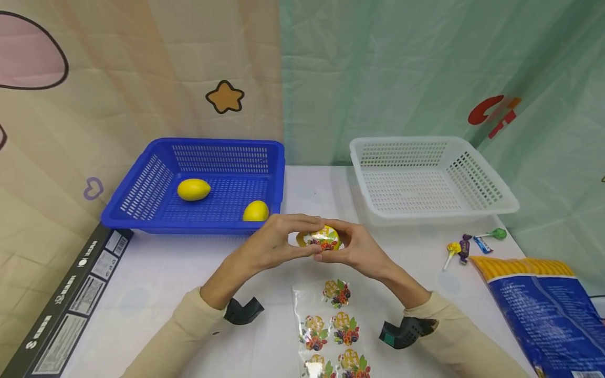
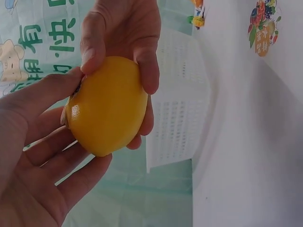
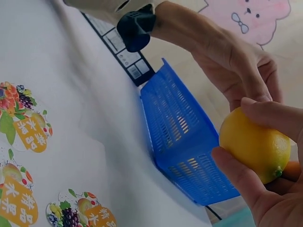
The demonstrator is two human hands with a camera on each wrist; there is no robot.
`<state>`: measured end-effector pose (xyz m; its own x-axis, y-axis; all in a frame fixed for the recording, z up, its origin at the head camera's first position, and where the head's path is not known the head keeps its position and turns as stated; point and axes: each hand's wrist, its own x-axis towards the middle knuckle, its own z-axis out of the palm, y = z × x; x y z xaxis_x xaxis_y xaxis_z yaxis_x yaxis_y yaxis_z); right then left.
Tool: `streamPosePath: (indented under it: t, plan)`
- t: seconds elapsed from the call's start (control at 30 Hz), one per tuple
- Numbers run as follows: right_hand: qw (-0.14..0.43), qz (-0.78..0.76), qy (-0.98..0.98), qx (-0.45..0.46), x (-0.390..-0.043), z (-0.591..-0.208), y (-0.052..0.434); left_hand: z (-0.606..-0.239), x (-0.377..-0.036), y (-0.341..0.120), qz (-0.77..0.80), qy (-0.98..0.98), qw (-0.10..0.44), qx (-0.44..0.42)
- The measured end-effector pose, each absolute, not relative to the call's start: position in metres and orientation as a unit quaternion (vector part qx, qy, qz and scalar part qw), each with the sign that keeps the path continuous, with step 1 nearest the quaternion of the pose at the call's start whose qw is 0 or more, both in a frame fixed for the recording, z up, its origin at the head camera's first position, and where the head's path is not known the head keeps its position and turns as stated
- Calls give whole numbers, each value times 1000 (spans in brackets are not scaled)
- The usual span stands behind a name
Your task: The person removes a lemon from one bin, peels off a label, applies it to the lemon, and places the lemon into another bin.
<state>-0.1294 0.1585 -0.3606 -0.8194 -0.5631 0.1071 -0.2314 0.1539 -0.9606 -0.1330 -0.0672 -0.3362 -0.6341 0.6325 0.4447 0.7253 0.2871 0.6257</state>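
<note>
White table [image 1: 269,336], beige-and-green curtain [image 1: 326,79] behind, fingers [image 1: 299,222] gripping a lemon [image 2: 111,109].

Head view | left sleeve [image 1: 177,336], seven o'clock: cream, wrist-length | left wrist fitting [image 1: 242,313], seven o'clock: black, bent | right sleeve [image 1: 465,336], four o'clock: cream, wrist-length | right wrist fitting [image 1: 402,336], five o'clock: black, bent, small green patch [image 1: 388,340]

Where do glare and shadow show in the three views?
Head: whitish glare on the clear sticker sheet; left wrist: a small bright highlight on the held lemon, plus a broad soft shadow on the table; right wrist: soft-edged grey shadow across the table.
</note>
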Motion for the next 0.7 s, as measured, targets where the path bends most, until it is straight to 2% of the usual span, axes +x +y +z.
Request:
streamPosePath:
  t: [0.27,0.7]
  plan:
    - [167,-597,737,-269,-129,-357,159,-340,-132,-70,-456,-787,43,-414]
    - [180,-567,757,-272,-129,-359,163,-346,-132,-69,-499,-764,23,-407]
